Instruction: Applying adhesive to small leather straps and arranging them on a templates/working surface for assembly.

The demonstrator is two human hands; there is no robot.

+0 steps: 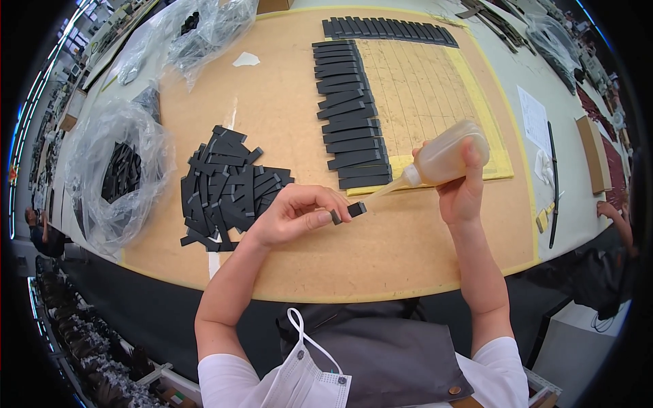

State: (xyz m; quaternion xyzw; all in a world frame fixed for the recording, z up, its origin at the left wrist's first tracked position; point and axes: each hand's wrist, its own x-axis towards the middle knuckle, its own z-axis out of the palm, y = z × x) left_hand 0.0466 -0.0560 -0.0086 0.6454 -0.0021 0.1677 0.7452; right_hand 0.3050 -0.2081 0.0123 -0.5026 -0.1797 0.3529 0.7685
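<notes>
My left hand (299,212) pinches a short black strip (357,209) between thumb and fingers, one end sticking out to the right. A translucent squeeze bottle (449,155) with pale yellowish contents is gripped by my right hand (461,194). The bottle is tilted, and its thin nozzle (389,188) slants down to the strip's end; I cannot tell whether it touches. Left of my left hand lies a loose pile of black strips (221,183). Beyond the nozzle, more black strips (350,136) lie side by side in a column on a yellow-edged board (425,88).
Another row of black strips (388,29) lines the board's far edge. A clear plastic bag (146,197) with black pieces inside stands at left, and another plastic bag (211,41) lies behind it. At right are a white paper (535,121), a thin black rod (553,183) and a cardboard box (593,155).
</notes>
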